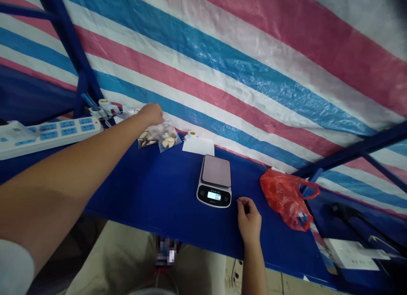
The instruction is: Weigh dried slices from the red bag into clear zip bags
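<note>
Clear plastic bags point(160, 136) of pale, sliced pieces are lying at the far left of a blue table point(152, 193), close against a striped pink, blue and white tarpaulin point(241, 70) that is hanging as a backdrop. The person's left hand point(151, 113) is reaching out across the table with the arm at full stretch and is resting on top of the bags, fingers curled down over the upper edge of the plastic; whether they are actually pinching it cannot be told from this angle. The right hand point(249, 218) is sitting on the near edge of the table, loosely curled with the fingers narrowed toward the thumb and nothing in it, just beside the front right corner of a small digital kitchen scale point(214, 180). The scale's platform is bare and its display is glowing. A white slip of paper point(199, 145) is lying between the bags and the scale, with a small roll of tape point(190, 134) touching its far edge. A crumpled red plastic bag point(286, 197) is lying to the right of the scale, well apart from the clear bags. A white power strip point(47, 133) with blue sockets is stretching along the left end of the table.
</note>
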A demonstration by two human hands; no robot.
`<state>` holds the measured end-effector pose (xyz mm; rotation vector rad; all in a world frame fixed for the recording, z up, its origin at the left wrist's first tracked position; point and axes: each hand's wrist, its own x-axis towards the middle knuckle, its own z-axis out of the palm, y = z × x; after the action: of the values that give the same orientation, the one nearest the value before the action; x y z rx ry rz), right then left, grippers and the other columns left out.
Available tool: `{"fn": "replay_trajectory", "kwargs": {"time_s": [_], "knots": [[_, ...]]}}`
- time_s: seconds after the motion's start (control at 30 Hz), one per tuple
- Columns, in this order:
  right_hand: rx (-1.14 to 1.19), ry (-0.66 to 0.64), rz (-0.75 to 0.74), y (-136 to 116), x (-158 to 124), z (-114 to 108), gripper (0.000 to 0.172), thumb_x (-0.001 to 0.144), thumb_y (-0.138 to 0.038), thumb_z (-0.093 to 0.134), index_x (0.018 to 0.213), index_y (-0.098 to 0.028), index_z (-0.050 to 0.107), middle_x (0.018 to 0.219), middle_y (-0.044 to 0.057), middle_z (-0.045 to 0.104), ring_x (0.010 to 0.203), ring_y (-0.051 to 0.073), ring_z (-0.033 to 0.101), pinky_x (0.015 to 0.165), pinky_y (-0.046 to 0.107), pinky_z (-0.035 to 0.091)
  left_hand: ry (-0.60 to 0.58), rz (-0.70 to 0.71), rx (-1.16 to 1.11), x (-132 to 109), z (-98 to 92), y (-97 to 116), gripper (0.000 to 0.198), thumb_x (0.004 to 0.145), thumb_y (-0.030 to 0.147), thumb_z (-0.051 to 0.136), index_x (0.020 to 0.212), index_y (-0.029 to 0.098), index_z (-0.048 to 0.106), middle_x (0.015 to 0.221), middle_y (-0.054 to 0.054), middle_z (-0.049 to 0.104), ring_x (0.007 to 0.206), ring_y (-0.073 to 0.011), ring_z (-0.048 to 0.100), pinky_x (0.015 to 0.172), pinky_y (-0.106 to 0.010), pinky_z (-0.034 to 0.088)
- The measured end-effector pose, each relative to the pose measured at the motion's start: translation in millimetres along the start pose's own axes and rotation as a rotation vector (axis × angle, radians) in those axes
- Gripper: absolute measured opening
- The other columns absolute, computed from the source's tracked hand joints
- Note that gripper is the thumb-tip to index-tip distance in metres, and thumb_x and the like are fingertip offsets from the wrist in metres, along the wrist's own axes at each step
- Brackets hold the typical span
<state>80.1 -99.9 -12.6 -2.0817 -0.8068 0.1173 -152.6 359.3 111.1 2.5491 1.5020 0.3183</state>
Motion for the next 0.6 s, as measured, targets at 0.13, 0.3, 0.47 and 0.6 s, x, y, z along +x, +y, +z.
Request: {"fn": "replay_trajectory", "kwargs": {"time_s": [0.13,0.3,0.47,0.6], "knots": [[-0.001,0.011,-0.003,-2,0,0,0.036,0.087,-0.051,0.058,0.095,-0.019,0.071,0.092,0.009,0.074,0.085,0.025,0.068,0.081,0.036,0.05,0.019,0.024,-0.026,-8,-5.9,8,0.015,0.08,0.022,0.071,0.07,0.012,0.065,0.07,0.0,0.061,0.092,-0.0157,0.045,0.101,-0.025,0.032],[0.016,-0.006,0.001,0,-1,-1,0.035,0.088,-0.05,0.057,0.097,-0.019,0.07,0.094,0.008,0.073,0.086,0.025,0.067,0.083,0.037,0.049,0.049,0.133,-0.063,-29,-26.0,25,0.016,0.084,0.028,0.07,0.079,0.014,0.071,0.066,0.001,0.058,0.083,-0.0147,0.044,0.092,-0.025,0.035],[0.022,-0.011,0.003,2,-1,0,0.035,0.088,-0.051,0.057,0.098,-0.02,0.069,0.095,0.008,0.073,0.089,0.026,0.068,0.085,0.038,0.049,0.063,0.187,-0.121,-48,-55.0,28,0.022,0.082,0.033,0.072,0.091,0.012,0.075,0.081,-0.001,0.068,0.08,-0.0122,0.051,0.084,-0.026,0.039],[0.044,-0.013,0.003,2,0,0,0.035,0.087,-0.052,0.058,0.097,-0.02,0.069,0.094,0.008,0.073,0.088,0.026,0.067,0.084,0.039,0.049,0.06,0.2,-0.282,-57,-84.7,22,0.044,0.082,0.046,0.071,0.103,0.007,0.073,0.09,-0.001,0.07,0.085,-0.011,0.057,0.088,-0.028,0.041]]}}
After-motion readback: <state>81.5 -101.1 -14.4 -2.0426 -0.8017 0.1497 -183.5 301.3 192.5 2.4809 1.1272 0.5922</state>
